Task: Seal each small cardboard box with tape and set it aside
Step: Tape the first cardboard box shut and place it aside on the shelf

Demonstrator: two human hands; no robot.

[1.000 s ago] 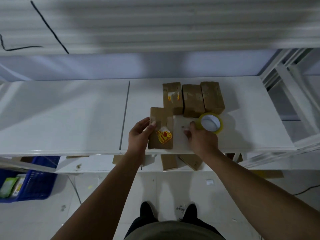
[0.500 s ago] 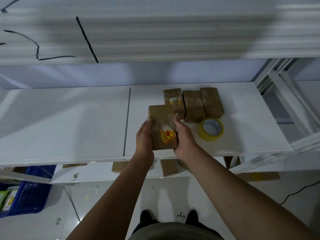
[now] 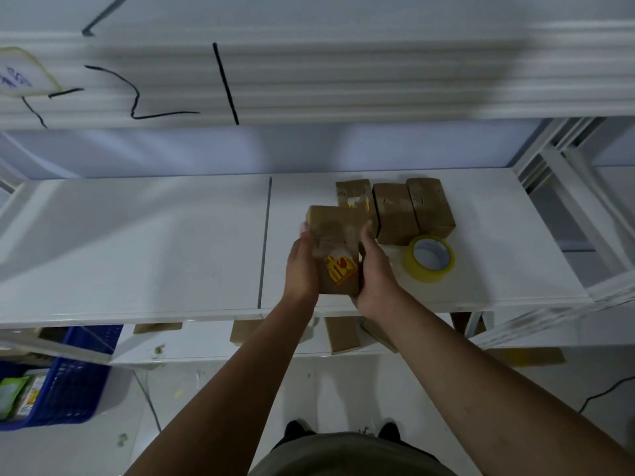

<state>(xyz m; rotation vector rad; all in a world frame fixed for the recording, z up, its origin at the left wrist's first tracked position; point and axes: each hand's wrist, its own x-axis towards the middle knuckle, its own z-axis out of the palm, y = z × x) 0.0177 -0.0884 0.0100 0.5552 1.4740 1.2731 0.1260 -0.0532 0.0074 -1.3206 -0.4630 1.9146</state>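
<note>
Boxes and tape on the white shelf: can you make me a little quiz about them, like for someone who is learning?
1. True or false: the yellow tape roll lies on the white shelf, in nobody's hand.
2. How many are in the row of boxes behind the box with the yellow sticker?
3. Who holds the sticker box? A) one hand only B) both hands C) no hand
Key: 1 true. 2 three. 3 B: the left hand and the right hand hold its sides.
</note>
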